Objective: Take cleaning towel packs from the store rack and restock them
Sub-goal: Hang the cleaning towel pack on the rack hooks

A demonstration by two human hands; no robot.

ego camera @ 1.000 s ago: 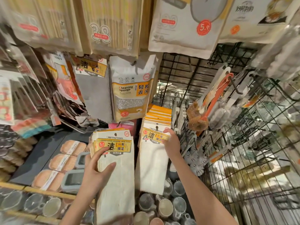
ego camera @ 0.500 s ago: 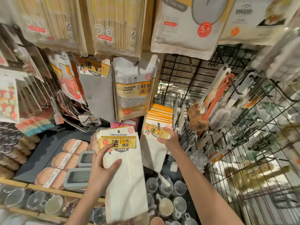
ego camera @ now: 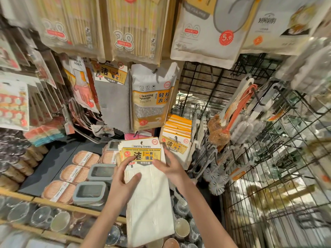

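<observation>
A stack of white cleaning towel packs point(ego camera: 148, 199) with yellow header cards is held upright at the centre. My left hand point(ego camera: 123, 181) grips the stack from the left, thumb across the front and fingers behind. My right hand point(ego camera: 172, 167) lies on the stack's right edge just below the yellow label, fingers spread. Behind it, a row of the same towel packs point(ego camera: 176, 140) hangs on a rack hook.
A cleaning sponge bag point(ego camera: 152, 97) and a grey cloth pack point(ego camera: 111, 97) hang above. Brushes point(ego camera: 220, 133) hang on the black wire grid point(ego camera: 268, 158) at right. Grey lidded boxes point(ego camera: 91, 193), orange scrub pads point(ego camera: 78, 173) and cups point(ego camera: 59, 222) lie on shelves below.
My right hand left the hanging row of packs and came down-left onto the stack in my left hand. The stack shifted right and towards the centre.
</observation>
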